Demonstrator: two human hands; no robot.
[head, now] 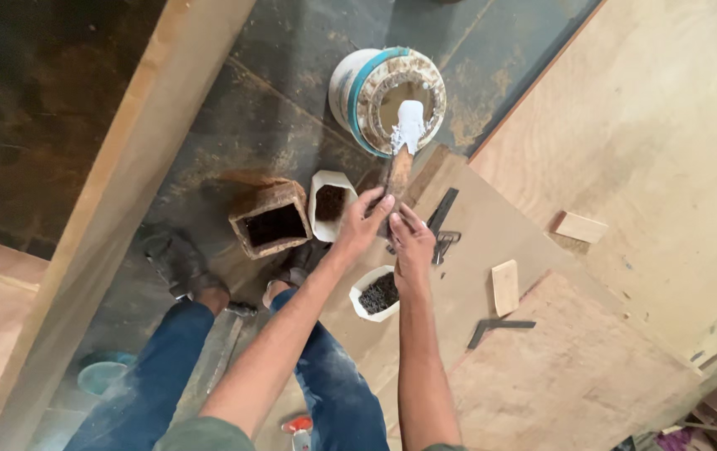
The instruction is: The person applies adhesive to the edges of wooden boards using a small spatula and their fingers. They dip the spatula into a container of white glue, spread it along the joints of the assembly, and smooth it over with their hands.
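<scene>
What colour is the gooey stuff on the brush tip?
White, on the brush over the bucket; head view.

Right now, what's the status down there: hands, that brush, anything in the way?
Left hand and right hand both gripping brush handle. White-coated bristles resting on glue bucket rim. Container of nails right under the wrists.

Small wood block [505, 286], metal square [499, 327]

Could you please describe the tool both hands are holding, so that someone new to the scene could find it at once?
Start at the round white bucket with the crusted rim on the dark floor. A brush leans over its rim, gripped by the left hand and right hand. It is the only thing with a brown wooden handle and a head thickly coated in white paste.
</scene>
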